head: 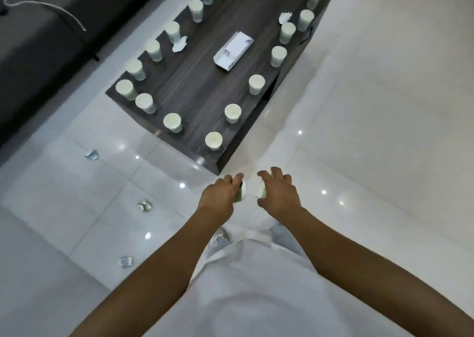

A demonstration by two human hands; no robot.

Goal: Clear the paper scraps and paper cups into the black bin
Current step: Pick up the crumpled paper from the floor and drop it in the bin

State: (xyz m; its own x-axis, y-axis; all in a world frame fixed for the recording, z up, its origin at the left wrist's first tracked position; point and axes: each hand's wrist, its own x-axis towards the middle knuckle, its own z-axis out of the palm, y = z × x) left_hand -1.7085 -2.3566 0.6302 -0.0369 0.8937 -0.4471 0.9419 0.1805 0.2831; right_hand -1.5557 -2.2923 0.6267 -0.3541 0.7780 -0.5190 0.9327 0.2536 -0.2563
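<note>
White tiled floor (359,105), dark table (205,85) ringed with paper cups (172,122), scattered paper scraps (144,205)

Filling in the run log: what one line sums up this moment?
left hand: grips paper cup | right hand: grips paper cup | table: many cups | floor: scraps | bin: unseen

The person wears a plain white top (256,293) that fills the lower middle of the head view, smooth and without any visible print, buttons or pockets. Both forearms are bare from the frame edge to the wrist, so no sleeves show. Below the top's hem, pale grey-blue trousers (284,239) are visible, lightly creased. The left hand (220,195) and right hand (278,194) carry no watch, bracelet or glove.
</note>
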